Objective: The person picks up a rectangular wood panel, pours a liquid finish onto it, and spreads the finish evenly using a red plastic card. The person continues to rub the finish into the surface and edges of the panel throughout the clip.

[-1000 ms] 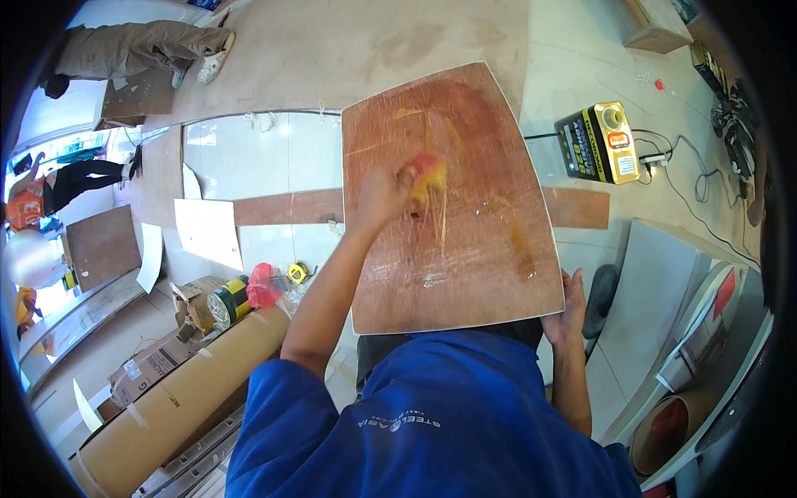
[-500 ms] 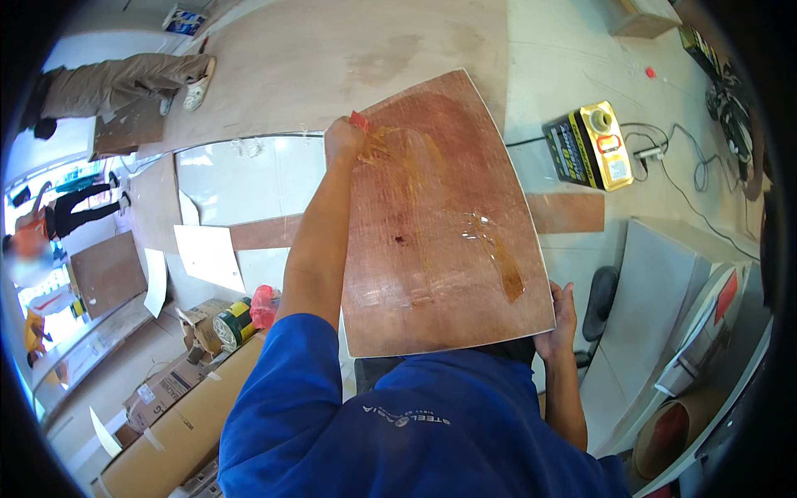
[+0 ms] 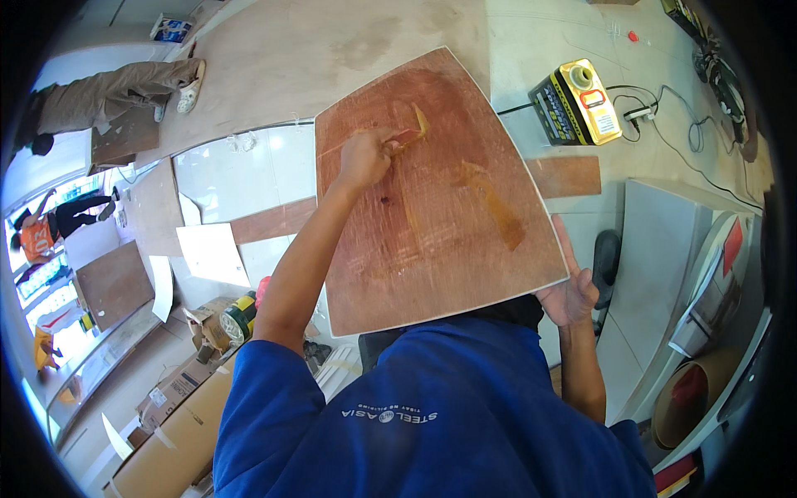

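A reddish plywood panel (image 3: 432,282) with pale edges lies tilted over my lap, with glossy amber liquid smeared on its face. My left hand (image 3: 368,158) pinches a small red spreader (image 3: 407,133) against the upper middle of the panel, where some yellowish liquid shows at its tip. My right hand (image 3: 573,290) is at the panel's lower right edge, palm turned toward it, fingers stretched out and touching the edge, partly hidden.
Yellow-black metal can (image 3: 602,116), cables (image 3: 697,124) and power strip (image 3: 639,113) lie right. Grey box (image 3: 656,257) stands nearer. Cardboard rolls (image 3: 166,440) and white sheets (image 3: 212,253) lie left. A person in grey trousers (image 3: 124,91) and another in orange (image 3: 37,238) are at left.
My left hand went toward the panel's upper left, then back right toward the middle. The panel's top has risen in view. My right hand's fingers have straightened along the edge.
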The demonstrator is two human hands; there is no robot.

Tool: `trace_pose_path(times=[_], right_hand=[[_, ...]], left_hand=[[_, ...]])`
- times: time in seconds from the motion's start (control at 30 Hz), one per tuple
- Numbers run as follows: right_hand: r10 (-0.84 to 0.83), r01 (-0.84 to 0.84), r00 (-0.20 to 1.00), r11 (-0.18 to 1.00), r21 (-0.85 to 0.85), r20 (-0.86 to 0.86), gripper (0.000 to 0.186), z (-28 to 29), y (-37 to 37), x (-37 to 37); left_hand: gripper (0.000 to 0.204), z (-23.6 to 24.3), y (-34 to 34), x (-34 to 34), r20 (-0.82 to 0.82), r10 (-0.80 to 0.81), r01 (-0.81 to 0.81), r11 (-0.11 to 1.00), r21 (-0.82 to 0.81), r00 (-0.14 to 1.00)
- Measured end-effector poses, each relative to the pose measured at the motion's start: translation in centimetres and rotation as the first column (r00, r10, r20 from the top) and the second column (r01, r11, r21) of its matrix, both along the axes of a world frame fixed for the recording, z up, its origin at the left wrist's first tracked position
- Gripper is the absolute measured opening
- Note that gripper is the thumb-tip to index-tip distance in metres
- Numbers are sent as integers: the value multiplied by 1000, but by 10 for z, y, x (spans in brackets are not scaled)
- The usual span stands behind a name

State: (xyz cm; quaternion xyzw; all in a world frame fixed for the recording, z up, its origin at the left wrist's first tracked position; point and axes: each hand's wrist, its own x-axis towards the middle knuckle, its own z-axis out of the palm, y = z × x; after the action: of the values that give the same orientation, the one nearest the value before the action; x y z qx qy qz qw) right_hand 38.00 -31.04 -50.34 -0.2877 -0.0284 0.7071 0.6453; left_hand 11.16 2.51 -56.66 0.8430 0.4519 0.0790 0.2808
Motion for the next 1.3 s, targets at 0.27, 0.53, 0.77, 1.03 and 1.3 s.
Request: trace_pose_path(times=[0.27,0.53,0.77,1.03,1.3], right_hand=[[-110,94,987,987,128,120,100,-7,14,-5],[-149,115,977,970,214,150,80,-8,48,-1],[-181,127,956,965,230,232,62,22,86,4],[-219,185,963,961,205,157,50,31,114,21],[-201,158,946,971,181,255,56,37,123,31]], left_hand=[[29,91,-48,8,-94,-82,61,974,-216,992],[30,156,-92,39,43,-147,152,967,-202,988],[31,206,-100,95,-60,-192,188,980,-66,980],[30,222,-88,152,-25,-222,218,969,-114,975],[31,225,-84,167,136,-303,326,922,-207,943]])
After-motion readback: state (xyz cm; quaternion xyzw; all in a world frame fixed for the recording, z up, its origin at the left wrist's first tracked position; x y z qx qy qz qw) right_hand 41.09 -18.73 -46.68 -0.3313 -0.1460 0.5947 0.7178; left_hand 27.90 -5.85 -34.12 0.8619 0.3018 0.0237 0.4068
